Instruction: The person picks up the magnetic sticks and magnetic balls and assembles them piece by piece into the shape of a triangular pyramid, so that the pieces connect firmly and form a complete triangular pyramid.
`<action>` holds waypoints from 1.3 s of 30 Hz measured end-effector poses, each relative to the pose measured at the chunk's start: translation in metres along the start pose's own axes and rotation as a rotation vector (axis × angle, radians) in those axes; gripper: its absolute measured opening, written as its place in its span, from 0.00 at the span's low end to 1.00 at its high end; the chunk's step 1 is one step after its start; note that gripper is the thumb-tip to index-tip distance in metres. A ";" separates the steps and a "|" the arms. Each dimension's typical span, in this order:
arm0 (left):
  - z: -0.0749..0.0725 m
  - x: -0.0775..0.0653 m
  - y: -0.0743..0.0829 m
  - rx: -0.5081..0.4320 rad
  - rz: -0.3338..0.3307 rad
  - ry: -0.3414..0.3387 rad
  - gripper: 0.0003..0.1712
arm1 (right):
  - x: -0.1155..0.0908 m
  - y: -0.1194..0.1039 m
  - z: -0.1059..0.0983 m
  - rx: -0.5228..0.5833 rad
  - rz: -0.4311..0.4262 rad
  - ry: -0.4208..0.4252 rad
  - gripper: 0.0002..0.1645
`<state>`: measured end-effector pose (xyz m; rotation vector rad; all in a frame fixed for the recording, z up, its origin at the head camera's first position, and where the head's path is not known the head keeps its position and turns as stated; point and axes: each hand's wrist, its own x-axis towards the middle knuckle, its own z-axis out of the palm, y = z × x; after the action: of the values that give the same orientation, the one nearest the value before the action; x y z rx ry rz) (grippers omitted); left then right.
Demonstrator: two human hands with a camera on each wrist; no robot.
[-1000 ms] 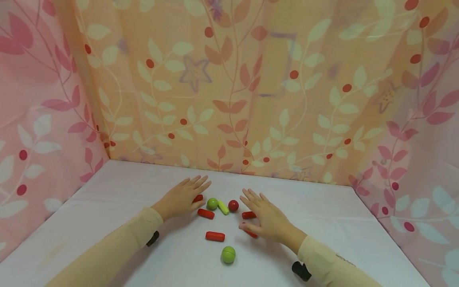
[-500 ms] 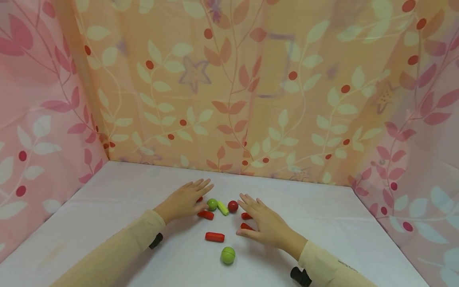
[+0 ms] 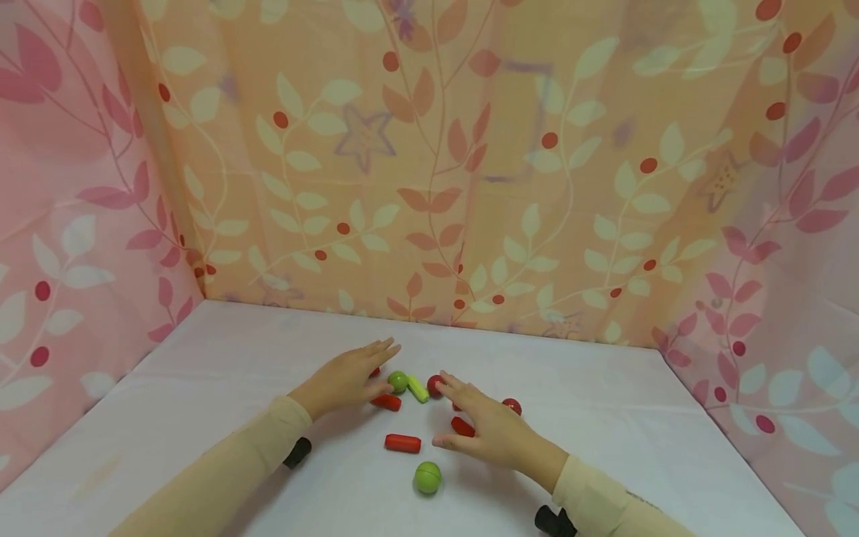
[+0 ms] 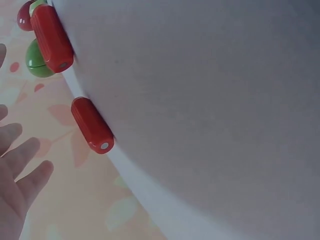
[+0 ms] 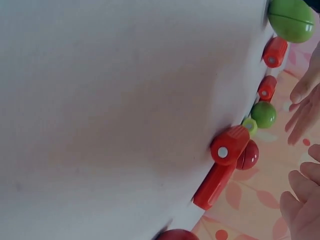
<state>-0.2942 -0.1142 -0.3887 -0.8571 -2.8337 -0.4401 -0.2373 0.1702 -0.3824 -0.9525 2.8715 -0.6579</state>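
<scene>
My left hand hovers with spread, straight fingers over the left of the toy group, holding nothing. Beneath and beside it lie a red ridged peg and another red peg mostly hidden by the fingers. My right hand, also empty with fingers extended, is over the right side. Its fingertips overlap a red ball; a red peg shows between thumb and fingers, and another is nearly covered. Between the hands are a green ball and a yellow-green stick.
Nearer the front lie a red peg and a green ball. A second red ball sits behind the right hand. Leaf-patterned cloth walls the white table at back and sides.
My right hand has shifted left and slightly nearer, its fingertips now overlapping the middle red ball and the right-hand red ball coming into sight. The left hand moved slightly right. The toys stay put.
</scene>
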 end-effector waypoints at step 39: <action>0.012 0.011 0.006 -0.527 -0.358 0.006 0.27 | 0.014 -0.015 0.026 0.465 0.182 0.002 0.29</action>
<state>-0.3011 -0.0998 -0.3966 -0.3956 -2.9044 -1.2712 -0.2359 0.1417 -0.3986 -0.6141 2.5768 -1.2260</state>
